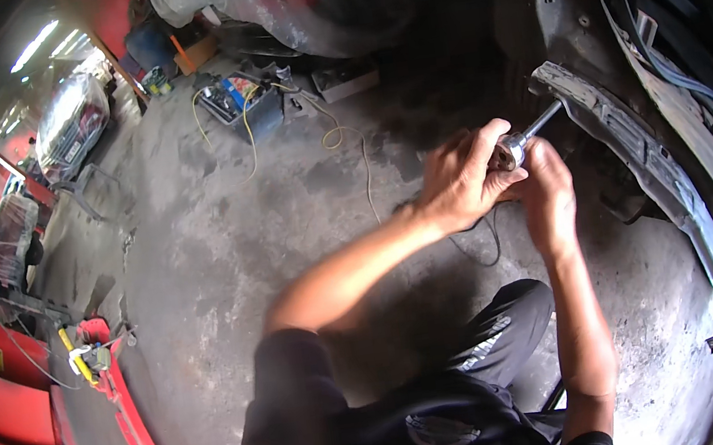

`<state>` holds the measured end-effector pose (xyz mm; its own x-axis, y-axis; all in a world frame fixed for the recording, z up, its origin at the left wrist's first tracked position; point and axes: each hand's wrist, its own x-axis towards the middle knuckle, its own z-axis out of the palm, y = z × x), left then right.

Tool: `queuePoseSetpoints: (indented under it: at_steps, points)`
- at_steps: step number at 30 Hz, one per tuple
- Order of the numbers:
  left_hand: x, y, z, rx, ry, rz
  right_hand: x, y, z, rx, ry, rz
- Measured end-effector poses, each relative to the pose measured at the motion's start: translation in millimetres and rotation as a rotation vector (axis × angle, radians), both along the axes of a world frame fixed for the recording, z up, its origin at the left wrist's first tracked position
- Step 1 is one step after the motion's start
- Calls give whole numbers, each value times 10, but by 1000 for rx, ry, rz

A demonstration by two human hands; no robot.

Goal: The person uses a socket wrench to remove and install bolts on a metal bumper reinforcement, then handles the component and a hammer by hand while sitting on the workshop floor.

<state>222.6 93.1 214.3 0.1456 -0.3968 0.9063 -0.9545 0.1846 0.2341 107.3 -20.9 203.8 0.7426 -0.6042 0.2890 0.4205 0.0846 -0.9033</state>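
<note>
A ratchet wrench (511, 151) with a round metal head and a slim extension bar (543, 119) is in front of me, at the right. My left hand (458, 175) is closed around its head, thumb and fingers on either side. Close beside it, my right hand (548, 193) is curled below the head, apparently around the handle, which the hands hide. The bar's far end meets the edge of a bare metal car body rail (623, 129); any bolt there is hidden.
Behind the rail stands the dark car body (566, 1). A grey tool crate (258, 123) sits on the floor farther off, with a yellow cable (365, 167) trailing from it. Red metal equipment (136, 431) stands at the left. Plastic-covered cars (73, 125) are behind.
</note>
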Motion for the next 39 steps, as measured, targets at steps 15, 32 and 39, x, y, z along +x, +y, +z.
queuePoseSetpoints:
  at_steps: [15, 32, 39]
  points:
    - [-443, 73, 38, -85, 235, -12, -1009, 440, -297, -379, 328, -228]
    - [-418, -61, 420, -157, -32, 169, -985, 306, 621, -379, -8, -348]
    - [-456, -184, 412, -270, 943, -199, -208, 2, 256, 121, -32, 284]
